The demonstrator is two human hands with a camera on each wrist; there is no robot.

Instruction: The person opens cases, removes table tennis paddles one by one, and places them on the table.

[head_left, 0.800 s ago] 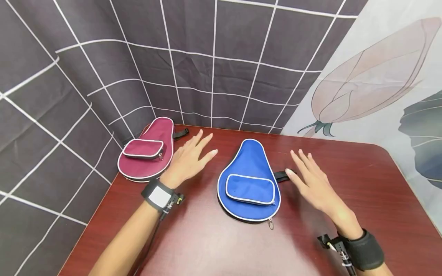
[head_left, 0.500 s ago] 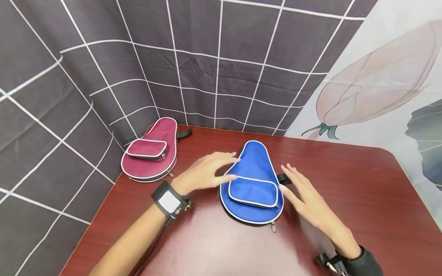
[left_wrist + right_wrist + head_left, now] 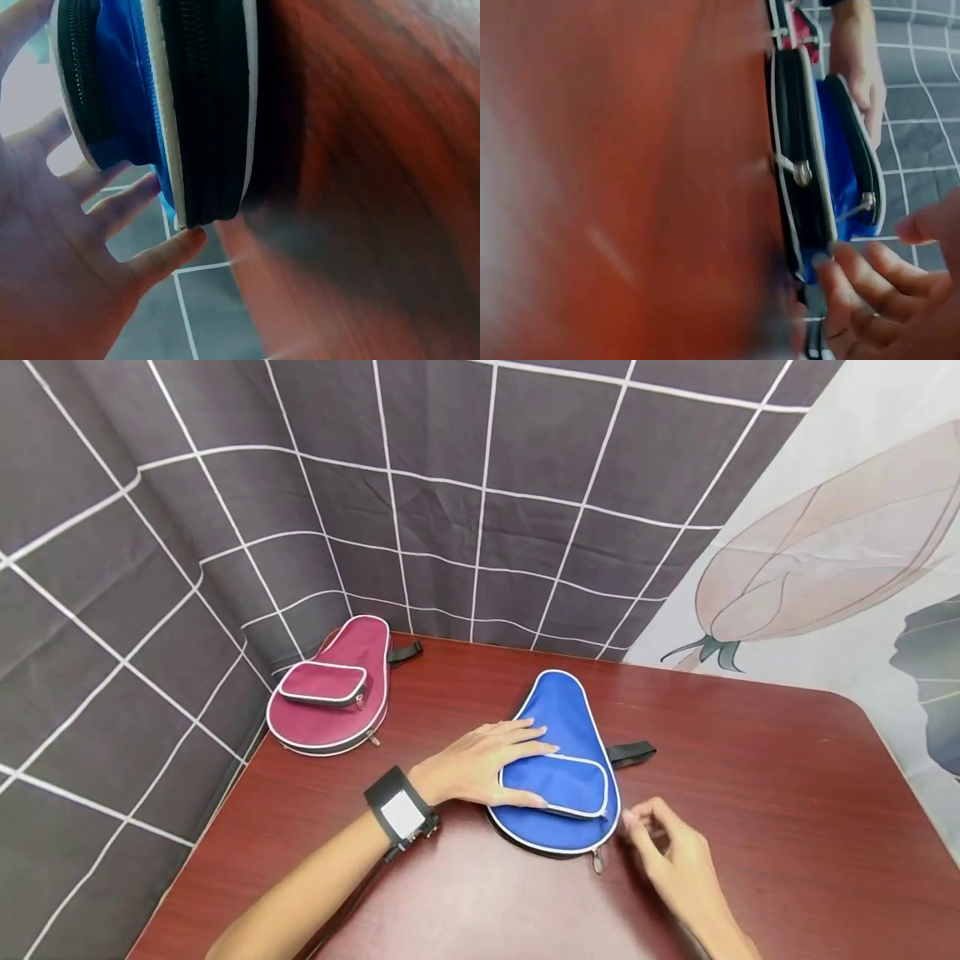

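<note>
A blue teardrop-shaped table tennis paddle case (image 3: 558, 714) with white piping lies on the table, its zipped pocket facing up. My left hand (image 3: 487, 766) rests on the case's left side with fingers spread, reaching over the pocket (image 3: 566, 785). Beside the lower right edge is my right hand (image 3: 675, 852), its fingers bent. In the right wrist view, the right fingertips (image 3: 844, 259) are at the case's edge and the thumb stands apart from them. The main zipper pull (image 3: 801, 172) hangs from the black side band; no fingers are on it.
A maroon paddle case (image 3: 337, 693) lies at the table's back left. The blue case's black strap (image 3: 632, 753) sticks out to the right. Behind the reddish-brown table (image 3: 750, 760) hangs a dark cloth (image 3: 420, 518) with white grid lines.
My left hand has moved right, from near the maroon case onto the blue case. My right hand has come down from beside the strap to the lower right edge, its fingers bending.
</note>
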